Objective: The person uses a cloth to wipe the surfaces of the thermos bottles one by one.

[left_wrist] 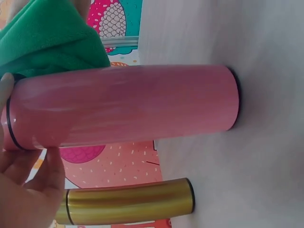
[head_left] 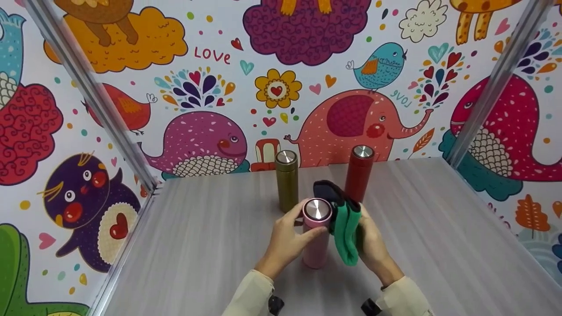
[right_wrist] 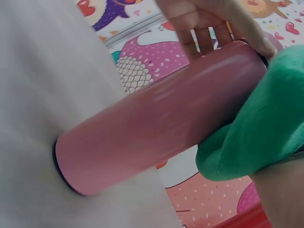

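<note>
A pink thermos bottle (head_left: 316, 248) with a shiny steel top is upright in front of me, its base at the tabletop. My left hand (head_left: 284, 240) grips it near the top, thumb on the near side and fingers round the far side. In my right hand (head_left: 373, 245) is a folded green cloth (head_left: 347, 232) with a dark navy part at its upper end. The cloth lies against the bottle's right side in the right wrist view, close under the lid. Much of the right hand is hidden behind the cloth.
An olive-gold thermos bottle (head_left: 288, 184) stands behind and left of the pink one. A red thermos bottle (head_left: 359, 173) stands behind to the right, partly covered by the cloth. The grey table (head_left: 197, 245) meets cartoon-printed walls (head_left: 281, 52) with metal corner posts.
</note>
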`<state>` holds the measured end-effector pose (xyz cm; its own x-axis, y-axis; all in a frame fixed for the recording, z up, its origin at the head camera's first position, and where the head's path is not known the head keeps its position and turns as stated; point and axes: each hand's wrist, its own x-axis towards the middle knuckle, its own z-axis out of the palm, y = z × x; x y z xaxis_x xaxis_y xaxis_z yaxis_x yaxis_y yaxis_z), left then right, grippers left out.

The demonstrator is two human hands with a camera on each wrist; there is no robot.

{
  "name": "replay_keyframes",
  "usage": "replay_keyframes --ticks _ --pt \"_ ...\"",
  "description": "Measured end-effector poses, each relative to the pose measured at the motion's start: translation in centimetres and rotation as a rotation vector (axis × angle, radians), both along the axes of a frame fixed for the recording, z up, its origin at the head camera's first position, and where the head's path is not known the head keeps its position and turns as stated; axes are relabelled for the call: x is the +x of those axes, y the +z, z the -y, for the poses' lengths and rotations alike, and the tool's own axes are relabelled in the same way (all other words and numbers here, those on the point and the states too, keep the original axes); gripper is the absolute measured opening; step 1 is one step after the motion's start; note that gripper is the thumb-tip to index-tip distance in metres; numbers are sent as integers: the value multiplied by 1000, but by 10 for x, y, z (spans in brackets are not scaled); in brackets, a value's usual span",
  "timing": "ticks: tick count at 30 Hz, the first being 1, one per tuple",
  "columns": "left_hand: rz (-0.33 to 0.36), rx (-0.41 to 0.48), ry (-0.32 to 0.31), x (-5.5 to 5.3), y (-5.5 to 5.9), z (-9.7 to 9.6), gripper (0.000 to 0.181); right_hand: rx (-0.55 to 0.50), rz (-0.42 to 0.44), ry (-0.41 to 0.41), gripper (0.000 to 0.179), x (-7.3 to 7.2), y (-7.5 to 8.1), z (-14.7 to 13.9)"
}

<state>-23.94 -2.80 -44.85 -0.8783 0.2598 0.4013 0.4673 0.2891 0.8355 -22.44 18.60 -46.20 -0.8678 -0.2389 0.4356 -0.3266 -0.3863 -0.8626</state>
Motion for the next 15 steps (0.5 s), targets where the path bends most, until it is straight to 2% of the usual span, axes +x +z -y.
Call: replay_keyframes --ticks 3,6,8,12,15 --pt "-10 6 13 3 -6 -1 74 102 12 -79 44 1 -8 2" --pt "-13 15 24 4 -9 -2 73 247 -4 -137 64 2 -19 3" --pt "-4 19 29 6 -11 -3 73 324 -27 -156 72 1 -28 2" --pt "29 19 42 8 -12 -5 75 425 -64 -219 70 2 -49 1" --pt "46 11 58 10 -12 -7 77 490 -2 -245 69 5 -66 0"
